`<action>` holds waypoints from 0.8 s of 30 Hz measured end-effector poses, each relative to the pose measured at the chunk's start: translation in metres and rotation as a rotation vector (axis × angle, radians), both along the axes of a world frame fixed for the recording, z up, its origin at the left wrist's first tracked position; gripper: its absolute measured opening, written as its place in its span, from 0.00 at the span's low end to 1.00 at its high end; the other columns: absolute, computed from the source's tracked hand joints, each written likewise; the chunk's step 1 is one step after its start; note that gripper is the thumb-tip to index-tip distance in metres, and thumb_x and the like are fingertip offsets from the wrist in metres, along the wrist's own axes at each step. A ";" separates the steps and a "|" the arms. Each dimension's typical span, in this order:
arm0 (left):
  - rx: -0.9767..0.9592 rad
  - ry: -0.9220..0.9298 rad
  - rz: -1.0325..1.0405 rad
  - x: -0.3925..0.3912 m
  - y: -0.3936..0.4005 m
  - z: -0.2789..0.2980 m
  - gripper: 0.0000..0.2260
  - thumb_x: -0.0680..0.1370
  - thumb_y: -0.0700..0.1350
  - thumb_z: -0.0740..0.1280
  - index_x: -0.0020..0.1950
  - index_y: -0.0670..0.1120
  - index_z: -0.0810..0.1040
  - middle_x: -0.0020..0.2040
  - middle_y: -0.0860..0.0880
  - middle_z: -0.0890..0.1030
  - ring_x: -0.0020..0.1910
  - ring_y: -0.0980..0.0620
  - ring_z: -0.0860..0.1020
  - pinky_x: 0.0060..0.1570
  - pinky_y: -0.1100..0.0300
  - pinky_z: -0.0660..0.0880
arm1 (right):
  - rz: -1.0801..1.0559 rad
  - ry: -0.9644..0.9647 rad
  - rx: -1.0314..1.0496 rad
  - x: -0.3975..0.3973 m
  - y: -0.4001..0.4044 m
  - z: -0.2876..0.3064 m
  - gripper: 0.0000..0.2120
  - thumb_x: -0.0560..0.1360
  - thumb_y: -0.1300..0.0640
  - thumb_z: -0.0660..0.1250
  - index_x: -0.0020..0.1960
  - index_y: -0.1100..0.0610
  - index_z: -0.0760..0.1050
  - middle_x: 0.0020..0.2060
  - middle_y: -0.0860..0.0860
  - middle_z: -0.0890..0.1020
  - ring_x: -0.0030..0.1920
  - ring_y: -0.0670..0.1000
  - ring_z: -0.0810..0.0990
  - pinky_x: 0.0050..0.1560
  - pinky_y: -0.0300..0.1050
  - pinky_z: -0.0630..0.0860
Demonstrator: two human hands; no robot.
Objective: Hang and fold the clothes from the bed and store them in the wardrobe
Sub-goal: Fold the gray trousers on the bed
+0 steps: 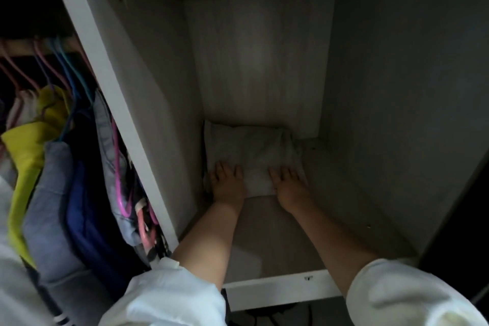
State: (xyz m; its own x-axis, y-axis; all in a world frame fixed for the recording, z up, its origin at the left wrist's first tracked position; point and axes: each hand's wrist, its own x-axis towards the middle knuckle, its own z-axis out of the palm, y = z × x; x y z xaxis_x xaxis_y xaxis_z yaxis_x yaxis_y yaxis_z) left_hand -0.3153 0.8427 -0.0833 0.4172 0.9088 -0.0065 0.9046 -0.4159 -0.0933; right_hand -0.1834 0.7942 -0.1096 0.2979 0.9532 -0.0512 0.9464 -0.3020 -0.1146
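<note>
Folded white garment (251, 151) lies on wardrobe shelf (277, 235), pushed to the back-left corner, approx 12 o'clock from the person. Left hand (227, 182) & right hand (289, 184) rest flat on its near edge, fingers straight, no grip closed on anything. At 9 o'clock, past white divider (111, 103), hung clothes (53, 167) on coloured hangers (53, 61).

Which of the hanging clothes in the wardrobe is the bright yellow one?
The yellow garment, on the far left of the rail, left of the grey-blue garment and navy garment; it is the only bright one.
</note>
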 end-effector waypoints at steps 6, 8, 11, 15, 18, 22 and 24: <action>0.048 0.002 0.005 -0.018 -0.023 0.006 0.22 0.81 0.39 0.51 0.75 0.45 0.54 0.73 0.39 0.57 0.72 0.41 0.57 0.68 0.50 0.60 | 0.027 -0.021 0.042 -0.005 -0.027 0.003 0.27 0.79 0.61 0.51 0.76 0.52 0.45 0.75 0.57 0.48 0.75 0.58 0.49 0.73 0.50 0.51; 0.059 -0.002 0.008 -0.025 -0.040 0.013 0.21 0.81 0.39 0.52 0.73 0.45 0.57 0.71 0.41 0.61 0.70 0.43 0.60 0.65 0.52 0.64 | 0.029 -0.024 0.104 -0.012 -0.043 0.008 0.28 0.78 0.60 0.53 0.76 0.53 0.48 0.74 0.56 0.53 0.73 0.58 0.56 0.72 0.50 0.57; 0.097 0.029 -0.044 -0.035 -0.064 0.022 0.19 0.79 0.38 0.54 0.71 0.44 0.62 0.69 0.41 0.64 0.69 0.42 0.62 0.62 0.52 0.67 | -0.005 -0.028 0.195 -0.022 -0.068 0.021 0.23 0.78 0.57 0.55 0.72 0.56 0.59 0.71 0.55 0.62 0.67 0.58 0.67 0.63 0.48 0.69; 0.177 0.028 -0.085 -0.046 -0.101 0.047 0.17 0.77 0.38 0.55 0.65 0.42 0.72 0.64 0.41 0.71 0.64 0.43 0.69 0.59 0.53 0.69 | -0.129 -0.071 0.288 -0.036 -0.119 0.054 0.18 0.78 0.55 0.56 0.66 0.58 0.67 0.64 0.57 0.68 0.59 0.59 0.74 0.53 0.48 0.73; 0.200 -0.003 -0.155 -0.047 -0.136 0.062 0.16 0.77 0.38 0.58 0.64 0.41 0.73 0.64 0.42 0.72 0.64 0.44 0.70 0.58 0.54 0.69 | -0.240 -0.052 0.389 -0.044 -0.171 0.068 0.17 0.78 0.55 0.55 0.65 0.58 0.68 0.65 0.56 0.68 0.59 0.60 0.74 0.53 0.48 0.72; 0.150 -0.020 -0.307 -0.042 -0.188 0.064 0.14 0.78 0.42 0.60 0.64 0.43 0.74 0.63 0.44 0.74 0.63 0.45 0.72 0.57 0.56 0.70 | -0.302 0.016 0.524 -0.065 -0.246 0.074 0.18 0.77 0.57 0.57 0.66 0.56 0.70 0.65 0.54 0.71 0.59 0.57 0.74 0.53 0.44 0.71; 0.141 -0.022 -0.403 -0.034 -0.215 0.063 0.13 0.78 0.42 0.61 0.62 0.43 0.75 0.61 0.44 0.76 0.61 0.45 0.74 0.54 0.57 0.71 | -0.350 -0.029 0.518 -0.068 -0.284 0.071 0.18 0.77 0.57 0.57 0.66 0.56 0.70 0.63 0.53 0.72 0.58 0.58 0.75 0.52 0.45 0.72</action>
State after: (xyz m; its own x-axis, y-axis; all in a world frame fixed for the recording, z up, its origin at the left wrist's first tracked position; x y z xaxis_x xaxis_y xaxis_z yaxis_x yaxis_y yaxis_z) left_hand -0.3492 0.6273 -0.0198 0.7375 0.6648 0.1190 0.6751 -0.7208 -0.1572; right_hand -0.2518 0.5103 -0.0390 0.5913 0.6979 0.4041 0.8064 -0.5067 -0.3048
